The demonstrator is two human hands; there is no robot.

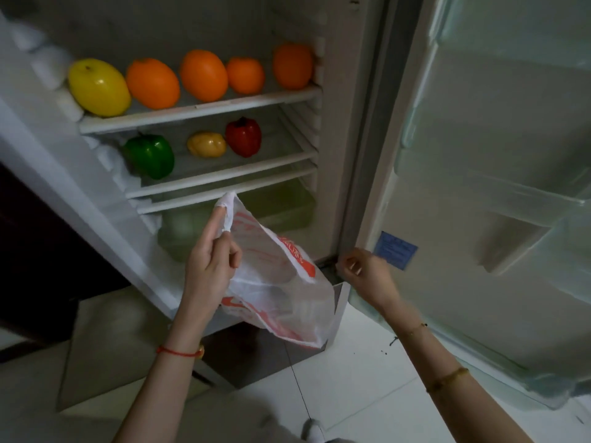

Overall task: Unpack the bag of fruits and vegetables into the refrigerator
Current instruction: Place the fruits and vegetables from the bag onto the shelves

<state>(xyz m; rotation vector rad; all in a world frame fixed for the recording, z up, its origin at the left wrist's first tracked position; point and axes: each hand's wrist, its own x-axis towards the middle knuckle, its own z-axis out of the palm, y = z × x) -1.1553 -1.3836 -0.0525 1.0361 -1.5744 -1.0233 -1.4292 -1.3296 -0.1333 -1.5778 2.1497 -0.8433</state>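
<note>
The thin white plastic bag with orange print [275, 276] hangs limp and light before the open refrigerator [198, 183], handle pinched by the left hand [209, 260]; right hand [367, 273], near right, curled, seemingly empty.

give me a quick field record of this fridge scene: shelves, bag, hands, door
top shelf: yellow fruit, four oranges
second shelf: green pepper, potato, red pepper
bag: plastic bag, looks nearly empty
left hand: holds the bag's handle
right hand: fingers curled, at the fridge door bottom corner
door: open
</note>
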